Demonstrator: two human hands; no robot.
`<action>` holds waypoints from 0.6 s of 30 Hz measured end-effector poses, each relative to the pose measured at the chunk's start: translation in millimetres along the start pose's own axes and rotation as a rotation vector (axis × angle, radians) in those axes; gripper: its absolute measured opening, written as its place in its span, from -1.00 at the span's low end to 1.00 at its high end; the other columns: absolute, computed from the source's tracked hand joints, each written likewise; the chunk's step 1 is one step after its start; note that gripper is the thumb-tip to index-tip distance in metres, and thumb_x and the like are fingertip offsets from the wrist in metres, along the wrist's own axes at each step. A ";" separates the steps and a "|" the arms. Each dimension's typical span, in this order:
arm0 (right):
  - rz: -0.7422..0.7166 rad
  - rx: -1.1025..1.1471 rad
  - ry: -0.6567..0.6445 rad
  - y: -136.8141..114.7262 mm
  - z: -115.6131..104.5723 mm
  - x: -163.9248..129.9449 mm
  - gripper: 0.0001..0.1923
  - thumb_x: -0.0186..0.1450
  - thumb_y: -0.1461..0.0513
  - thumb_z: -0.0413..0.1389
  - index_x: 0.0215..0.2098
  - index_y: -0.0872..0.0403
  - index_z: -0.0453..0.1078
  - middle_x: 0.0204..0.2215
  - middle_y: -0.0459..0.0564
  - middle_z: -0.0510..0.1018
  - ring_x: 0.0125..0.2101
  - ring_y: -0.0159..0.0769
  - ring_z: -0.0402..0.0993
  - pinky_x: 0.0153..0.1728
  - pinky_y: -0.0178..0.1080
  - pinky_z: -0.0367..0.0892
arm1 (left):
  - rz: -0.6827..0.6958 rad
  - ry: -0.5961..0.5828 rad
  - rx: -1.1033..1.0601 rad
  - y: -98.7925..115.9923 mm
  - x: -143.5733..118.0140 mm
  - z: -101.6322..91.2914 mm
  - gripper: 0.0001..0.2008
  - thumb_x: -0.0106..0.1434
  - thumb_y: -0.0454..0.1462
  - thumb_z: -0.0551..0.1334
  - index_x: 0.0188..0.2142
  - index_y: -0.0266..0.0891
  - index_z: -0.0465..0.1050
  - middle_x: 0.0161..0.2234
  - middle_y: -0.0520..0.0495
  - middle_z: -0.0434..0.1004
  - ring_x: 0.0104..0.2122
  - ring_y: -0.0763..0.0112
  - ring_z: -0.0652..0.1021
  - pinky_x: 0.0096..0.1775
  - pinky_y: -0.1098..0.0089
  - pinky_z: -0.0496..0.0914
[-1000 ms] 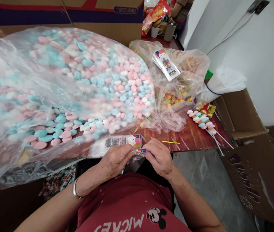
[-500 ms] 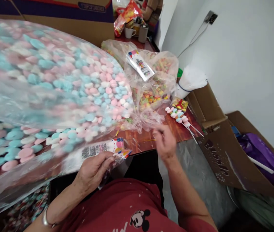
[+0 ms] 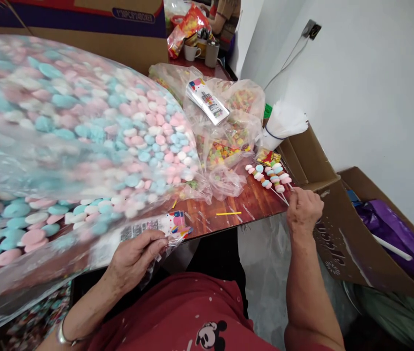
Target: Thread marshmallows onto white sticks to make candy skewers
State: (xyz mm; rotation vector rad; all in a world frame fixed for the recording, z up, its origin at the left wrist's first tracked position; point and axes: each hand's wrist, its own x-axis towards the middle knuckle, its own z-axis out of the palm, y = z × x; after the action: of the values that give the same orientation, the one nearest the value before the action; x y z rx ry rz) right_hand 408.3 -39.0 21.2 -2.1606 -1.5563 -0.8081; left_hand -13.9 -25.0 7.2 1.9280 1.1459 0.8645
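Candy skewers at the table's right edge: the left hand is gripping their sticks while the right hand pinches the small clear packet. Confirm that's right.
Not quite: the hands are swapped. In the head view the right hand is at the sticks of the candy skewers, and the left hand pinches the small clear packet at the near edge of the table.

Huge clear bag of pink, blue and white candy discs [image 3: 82,126] takes up most of the wood table [image 3: 228,204]. Behind it, cardboard boxes [image 3: 82,19]. Smaller bags of mixed gummies [image 3: 228,141] with a printed pack [image 3: 207,101] on top. A yellow twist tie [image 3: 228,213] lies loose. Mugs [image 3: 201,51] at the far end, open box with purple plastic [image 3: 385,219] on the floor.
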 end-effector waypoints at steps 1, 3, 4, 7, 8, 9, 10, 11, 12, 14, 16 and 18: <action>-0.026 0.074 0.027 -4.2 -6.1 -0.1 -0.68 0.38 0.16 -0.08 -0.31 0.08 0.48 -0.47 0.05 0.45 -0.39 -0.17 0.27 -0.35 -0.17 0.10 | -0.005 0.013 0.000 -0.8 0.7 -1.8 -0.76 0.30 -0.14 0.15 -0.39 -0.19 0.50 -0.55 0.03 0.58 -0.59 0.47 0.53 -0.50 0.52 0.41; -0.103 0.256 0.023 -18.0 -16.8 -1.3 -0.70 0.38 0.15 -0.06 -0.24 0.06 0.49 -0.43 0.04 0.50 -0.36 -0.17 0.35 -0.29 -0.15 0.20 | -0.015 0.015 -0.012 -1.8 2.2 -5.2 -0.77 0.30 -0.15 0.15 -0.39 -0.20 0.49 -0.55 0.03 0.57 -0.58 0.47 0.53 -0.50 0.52 0.40; -0.143 0.340 0.004 -27.2 -21.0 -2.1 -0.72 0.38 0.16 -0.05 -0.22 0.05 0.50 -0.40 0.04 0.52 -0.34 -0.17 0.39 -0.26 -0.13 0.24 | -0.020 0.008 -0.021 -2.0 3.0 -6.7 -0.77 0.30 -0.15 0.15 -0.39 -0.20 0.49 -0.56 0.03 0.56 -0.59 0.47 0.52 -0.51 0.52 0.40; -0.209 0.476 -0.056 -53.7 -26.8 -3.3 -0.73 0.37 0.16 -0.03 -0.21 0.02 0.51 -0.34 0.05 0.55 -0.27 -0.16 0.45 -0.19 -0.11 0.30 | -0.025 -0.011 -0.029 -2.4 4.4 -10.1 -0.77 0.30 -0.16 0.14 -0.39 -0.20 0.48 -0.59 0.04 0.54 -0.60 0.47 0.50 -0.52 0.51 0.39; -0.205 0.487 -0.065 -58.6 -26.8 -2.1 -0.72 0.37 0.16 -0.04 -0.21 0.03 0.51 -0.34 0.06 0.56 -0.25 -0.16 0.46 -0.19 -0.12 0.31 | -0.027 -0.012 -0.023 -2.6 4.1 -10.9 -0.77 0.30 -0.15 0.15 -0.39 -0.20 0.48 -0.58 0.03 0.54 -0.60 0.47 0.50 -0.51 0.51 0.39; -0.188 0.483 -0.067 -60.2 -26.0 0.3 -0.72 0.38 0.16 -0.05 -0.20 0.03 0.51 -0.34 0.06 0.56 -0.26 -0.17 0.46 -0.19 -0.13 0.32 | -0.028 -0.010 -0.018 -2.9 3.4 -11.5 -0.77 0.30 -0.15 0.15 -0.39 -0.20 0.48 -0.57 0.03 0.55 -0.59 0.47 0.51 -0.50 0.51 0.39; -0.161 0.464 -0.060 -58.1 -24.9 4.2 -0.70 0.39 0.16 -0.06 -0.20 0.04 0.51 -0.35 0.05 0.55 -0.27 -0.18 0.46 -0.21 -0.15 0.32 | -0.029 -0.011 -0.015 -3.4 2.3 -12.2 -0.76 0.30 -0.14 0.15 -0.39 -0.20 0.48 -0.56 0.03 0.56 -0.59 0.47 0.51 -0.50 0.51 0.40; -0.134 0.427 -0.049 -52.6 -23.7 9.6 -0.69 0.39 0.16 -0.07 -0.20 0.05 0.51 -0.37 0.04 0.54 -0.30 -0.20 0.44 -0.25 -0.17 0.31 | -0.031 -0.012 -0.012 -4.0 0.8 -12.7 -0.75 0.30 -0.12 0.15 -0.39 -0.20 0.48 -0.56 0.03 0.56 -0.59 0.47 0.51 -0.50 0.51 0.40; -0.115 0.372 -0.037 -44.5 -22.7 16.3 -0.68 0.39 0.16 -0.08 -0.21 0.05 0.51 -0.40 0.03 0.52 -0.33 -0.21 0.42 -0.28 -0.19 0.29 | -0.036 -0.013 -0.009 -4.8 -0.7 -13.2 -0.74 0.30 -0.11 0.15 -0.39 -0.19 0.48 -0.57 0.03 0.55 -0.59 0.47 0.51 -0.51 0.52 0.39; -0.116 0.208 -0.032 -25.5 -21.5 32.2 -0.68 0.38 0.15 -0.07 -0.26 0.06 0.52 -0.46 0.02 0.48 -0.38 -0.21 0.36 -0.33 -0.20 0.21 | -0.049 -0.016 -0.004 -6.8 -3.3 -13.7 -0.70 0.29 -0.06 0.15 -0.41 -0.19 0.49 -0.58 0.03 0.55 -0.60 0.46 0.51 -0.51 0.52 0.39; -0.163 0.030 -0.072 -10.9 -20.8 49.2 -0.70 0.35 0.17 -0.04 -0.31 0.05 0.52 -0.48 0.02 0.45 -0.42 -0.22 0.28 -0.36 -0.20 0.10 | -0.061 -0.015 0.000 -9.4 -4.9 -13.4 -0.66 0.29 -0.01 0.15 -0.42 -0.18 0.49 -0.58 0.03 0.55 -0.60 0.45 0.51 -0.52 0.51 0.40; -0.225 -0.102 -0.146 -6.0 -19.8 65.0 -0.74 0.33 0.20 -0.01 -0.34 0.05 0.52 -0.48 0.02 0.44 -0.43 -0.23 0.22 -0.37 -0.19 0.01 | -0.070 -0.015 0.005 -12.3 -5.5 -12.1 -0.64 0.29 0.01 0.15 -0.43 -0.18 0.50 -0.56 0.01 0.57 -0.60 0.44 0.52 -0.52 0.51 0.41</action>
State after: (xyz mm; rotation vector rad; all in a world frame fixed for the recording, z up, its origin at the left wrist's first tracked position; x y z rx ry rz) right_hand 412.9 -0.6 77.3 -2.1840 -1.8970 -0.8305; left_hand -31.2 -22.9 2.1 1.8837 1.2006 0.8092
